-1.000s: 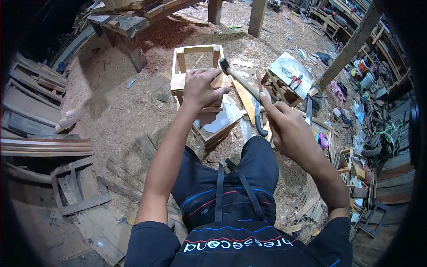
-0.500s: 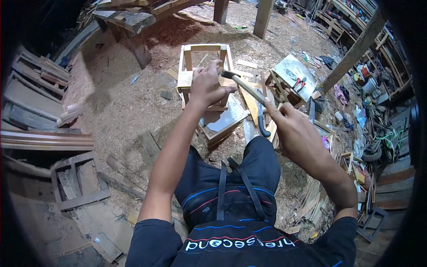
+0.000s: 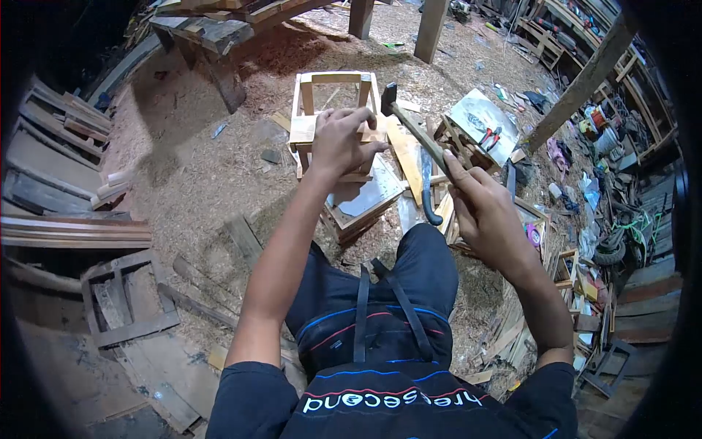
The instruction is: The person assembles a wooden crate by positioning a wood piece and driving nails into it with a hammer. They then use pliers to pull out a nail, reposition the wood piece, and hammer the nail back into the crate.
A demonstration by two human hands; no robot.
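Note:
A small light-wood chair (image 3: 338,79) with a raised back frame stands in front of me on a box-like base with a pale, shiny top (image 3: 363,196). My left hand (image 3: 341,143) is at the front of its seat, fingers curved over the wood and thumb lower, apparently gripping the edge. Whether a nail is between the fingers is too small to tell. My right hand (image 3: 486,208) is wrapped round the wooden handle of a hammer (image 3: 418,135). Its dark head is raised, to the right of the chair and apart from it.
A blue-handled tool (image 3: 430,205) lies near my knee beside a wooden board (image 3: 406,164). Red-handled pliers (image 3: 493,137) rest on a box with a pale top (image 3: 475,110). Wooden frames (image 3: 131,296) lie at left, posts (image 3: 431,33) stand behind, and shavings cover the floor.
The hammer has swung up and to the right, its head moving away from my left hand. My left hand has stayed at the chair seat.

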